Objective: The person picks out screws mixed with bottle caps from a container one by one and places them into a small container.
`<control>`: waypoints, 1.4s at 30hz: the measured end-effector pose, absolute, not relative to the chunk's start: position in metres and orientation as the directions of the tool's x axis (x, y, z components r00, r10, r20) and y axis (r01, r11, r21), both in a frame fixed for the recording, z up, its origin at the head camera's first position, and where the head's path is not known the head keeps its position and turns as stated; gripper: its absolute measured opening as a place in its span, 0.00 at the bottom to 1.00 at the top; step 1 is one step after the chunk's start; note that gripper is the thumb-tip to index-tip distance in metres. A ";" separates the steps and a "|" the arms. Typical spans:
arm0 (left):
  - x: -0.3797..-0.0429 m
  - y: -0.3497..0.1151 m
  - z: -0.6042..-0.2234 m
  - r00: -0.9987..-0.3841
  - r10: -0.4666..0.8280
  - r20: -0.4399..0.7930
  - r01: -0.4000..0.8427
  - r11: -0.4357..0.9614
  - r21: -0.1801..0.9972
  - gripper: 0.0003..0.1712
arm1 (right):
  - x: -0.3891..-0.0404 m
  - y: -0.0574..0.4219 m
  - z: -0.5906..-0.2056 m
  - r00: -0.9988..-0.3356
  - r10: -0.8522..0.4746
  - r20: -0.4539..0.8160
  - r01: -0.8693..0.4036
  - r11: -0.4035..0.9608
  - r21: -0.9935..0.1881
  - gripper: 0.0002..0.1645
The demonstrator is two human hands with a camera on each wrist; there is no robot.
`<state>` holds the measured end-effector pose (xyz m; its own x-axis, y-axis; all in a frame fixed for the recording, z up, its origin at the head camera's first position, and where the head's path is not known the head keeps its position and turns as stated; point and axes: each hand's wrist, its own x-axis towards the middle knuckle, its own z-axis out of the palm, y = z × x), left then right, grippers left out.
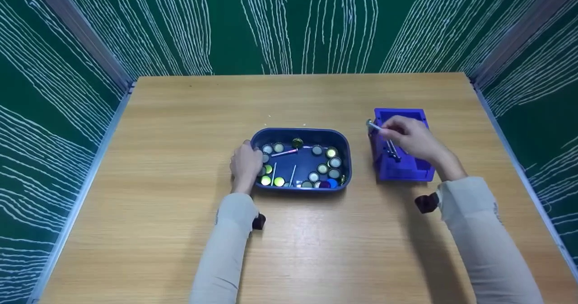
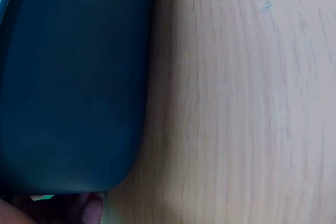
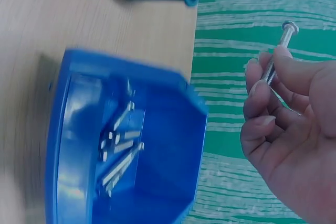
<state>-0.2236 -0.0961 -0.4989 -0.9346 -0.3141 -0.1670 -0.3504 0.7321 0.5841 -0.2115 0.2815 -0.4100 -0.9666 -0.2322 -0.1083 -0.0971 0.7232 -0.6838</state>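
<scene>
My right hand pinches a silver bolt between thumb and fingers, its head pointing away from the palm. That hand is above a blue-purple plastic bin, where several more bolts lie loose. My left hand grips the left end of a dark blue oval tub, with its fingertips curled against the end wall. Inside the tub are several bottle caps, mostly silver and yellow-green, plus a few long bolts.
The wooden table carries the tub in the middle and the bin to its right, with a gap between them. Green walls with white streaks enclose the back and sides. Small pale specks lie behind the tub.
</scene>
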 end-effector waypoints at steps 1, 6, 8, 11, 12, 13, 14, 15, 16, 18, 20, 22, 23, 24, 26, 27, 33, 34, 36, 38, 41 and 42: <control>-0.224 -0.096 -0.499 -0.935 -0.313 -0.168 -0.350 0.731 0.586 0.22 | -0.211 0.286 -0.410 -0.968 -0.226 -0.111 -0.093 0.731 -0.676 0.21; -0.223 -0.097 -0.498 -0.934 -0.310 -0.176 -0.352 0.723 0.594 0.22 | -0.210 0.304 -0.414 -0.963 -0.216 -0.159 -0.067 0.767 -0.638 0.22; -0.224 -0.097 -0.498 -0.934 -0.307 -0.182 -0.353 0.721 0.597 0.23 | -0.209 0.310 -0.417 -0.960 -0.213 -0.182 -0.060 0.792 -0.608 0.21; -0.224 -0.097 -0.499 -0.931 -0.310 -0.191 -0.361 0.715 0.599 0.23 | -0.210 0.316 -0.420 -0.956 -0.205 -0.211 -0.058 0.835 -0.547 0.18; -0.224 -0.097 -0.499 -0.930 -0.312 -0.194 -0.364 0.713 0.599 0.24 | -0.210 0.317 -0.420 -0.954 -0.202 -0.221 -0.058 0.849 -0.525 0.18; -0.225 -0.097 -0.500 -0.929 -0.313 -0.196 -0.366 0.714 0.596 0.23 | -0.210 0.318 -0.421 -0.952 -0.200 -0.231 -0.058 0.861 -0.505 0.17; -0.225 -0.097 -0.501 -0.928 -0.315 -0.197 -0.369 0.715 0.594 0.23 | -0.210 0.318 -0.422 -0.951 -0.194 -0.241 -0.054 0.871 -0.488 0.16; -0.225 -0.097 -0.501 -0.927 -0.318 -0.197 -0.371 0.714 0.593 0.23 | -0.211 0.318 -0.423 -0.949 -0.194 -0.250 -0.054 0.878 -0.475 0.16; -0.225 -0.097 -0.502 -0.927 -0.320 -0.198 -0.373 0.714 0.592 0.23 | -0.211 0.319 -0.424 -0.947 -0.190 -0.258 -0.052 0.885 -0.462 0.16; -0.225 -0.097 -0.503 -0.928 -0.318 -0.196 -0.370 0.716 0.591 0.23 | -0.210 0.319 -0.425 -0.944 -0.190 -0.269 -0.055 0.896 -0.441 0.15; -0.225 -0.097 -0.503 -0.929 -0.318 -0.189 -0.366 0.718 0.592 0.23 | -0.210 0.319 -0.426 -0.942 -0.191 -0.277 -0.057 0.902 -0.427 0.14; -0.225 -0.097 -0.503 -0.931 -0.319 -0.179 -0.361 0.722 0.590 0.22 | -0.210 0.320 -0.428 -0.943 -0.209 -0.260 -0.088 0.908 -0.410 0.13; -0.225 -0.097 -0.503 -0.932 -0.320 -0.173 -0.358 0.723 0.591 0.22 | -0.210 0.320 -0.430 -0.943 -0.223 -0.248 -0.109 0.909 -0.402 0.12; -0.225 -0.097 -0.503 -0.932 -0.322 -0.168 -0.356 0.723 0.592 0.22 | -0.210 0.320 -0.432 -0.943 -0.235 -0.234 -0.129 0.910 -0.394 0.12; -0.226 -0.097 -0.503 -0.932 -0.323 -0.163 -0.354 0.725 0.591 0.21 | -0.210 0.320 -0.436 -0.942 -0.258 -0.212 -0.165 0.911 -0.377 0.11; -0.226 -0.097 -0.503 -0.932 -0.323 -0.162 -0.354 0.725 0.591 0.21 | -0.210 0.320 -0.439 -0.941 -0.270 -0.204 -0.181 0.911 -0.369 0.10; -0.227 -0.097 -0.502 -0.930 -0.317 -0.188 -0.365 0.724 0.585 0.22 | -0.211 0.318 -0.447 -0.938 -0.294 -0.181 -0.212 0.903 -0.373 0.08; -0.227 -0.097 -0.502 -0.930 -0.316 -0.190 -0.365 0.723 0.586 0.22 | -0.211 0.317 -0.448 -0.941 -0.292 -0.172 -0.211 0.902 -0.376 0.07; -0.227 -0.097 -0.502 -0.929 -0.318 -0.189 -0.366 0.722 0.587 0.22 | -0.211 0.317 -0.449 -0.946 -0.284 -0.159 -0.206 0.902 -0.380 0.08; -0.227 -0.097 -0.503 -0.930 -0.317 -0.188 -0.365 0.721 0.589 0.22 | -0.211 0.315 -0.449 -0.949 -0.271 -0.159 -0.193 0.901 -0.388 0.10; -0.227 -0.097 -0.503 -0.929 -0.322 -0.184 -0.366 0.721 0.589 0.21 | -0.212 0.313 -0.447 -0.953 -0.258 -0.158 -0.177 0.900 -0.398 0.12; -0.227 -0.097 -0.503 -0.929 -0.321 -0.186 -0.367 0.721 0.588 0.22 | -0.212 0.312 -0.446 -0.955 -0.256 -0.153 -0.177 0.899 -0.400 0.12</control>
